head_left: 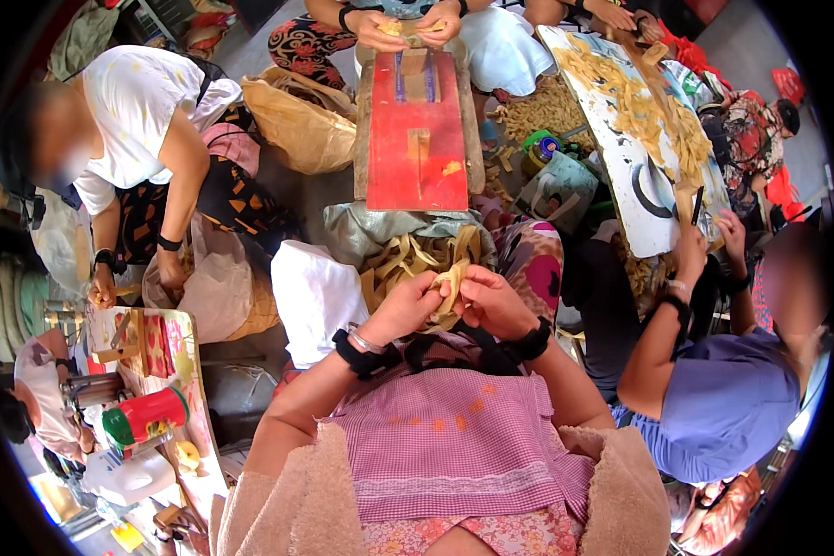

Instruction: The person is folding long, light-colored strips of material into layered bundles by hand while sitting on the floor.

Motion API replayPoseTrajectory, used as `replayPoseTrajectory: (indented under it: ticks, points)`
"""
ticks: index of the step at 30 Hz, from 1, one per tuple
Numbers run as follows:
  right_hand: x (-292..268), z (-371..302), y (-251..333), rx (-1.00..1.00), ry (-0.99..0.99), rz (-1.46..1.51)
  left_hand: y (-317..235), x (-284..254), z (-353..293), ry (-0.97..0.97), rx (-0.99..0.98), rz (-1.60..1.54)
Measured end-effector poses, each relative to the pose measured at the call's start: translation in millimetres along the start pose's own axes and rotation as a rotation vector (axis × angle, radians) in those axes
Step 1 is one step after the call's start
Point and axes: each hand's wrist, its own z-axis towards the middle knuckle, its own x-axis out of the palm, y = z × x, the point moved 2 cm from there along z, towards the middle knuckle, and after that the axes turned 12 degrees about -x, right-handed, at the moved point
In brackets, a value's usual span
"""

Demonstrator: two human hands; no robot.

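Note:
My left hand [404, 309] and my right hand [498, 302] meet in front of my lap, fingers closed on a pale yellow, flat, pliable strip [452, 282]. Between them the strip looks folded or looped. What it is made of I cannot tell. Just beyond and below my hands lies a heap of similar long strips [400, 265], on greyish plastic sheeting [347, 225]. A dark band circles each of my wrists. Over my lap spreads a pink checked cloth [445, 440].
Ahead stands a red board [389, 120] with wooden blocks on it; a person's hands [407, 31] hold yellow pieces behind it. At right, a white board [644, 218] carries many strips beside another worker. At left, a person bends near a low table [193, 371] with a red can [148, 414].

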Motion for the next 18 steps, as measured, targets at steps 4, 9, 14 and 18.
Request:
replayPoseTrajectory:
  ticks: [4, 9, 14, 18]
  points:
    - [-13, 3, -6, 0.110, -0.083, 0.262, -28, -1, -20, -0.500, 0.607, 0.513]
    - [-17, 4, -5, 0.249, -0.007, -0.098, -30, 0, -16, -0.083, 0.562, 0.424]
    - [6, -2, 10, 0.005, -0.030, -0.431, -18, -2, -7, -0.190, 0.329, 0.277]
    - [-3, -3, 4, -0.399, 0.152, -1.142, -18, -4, -6, -0.115, 0.100, 0.170]
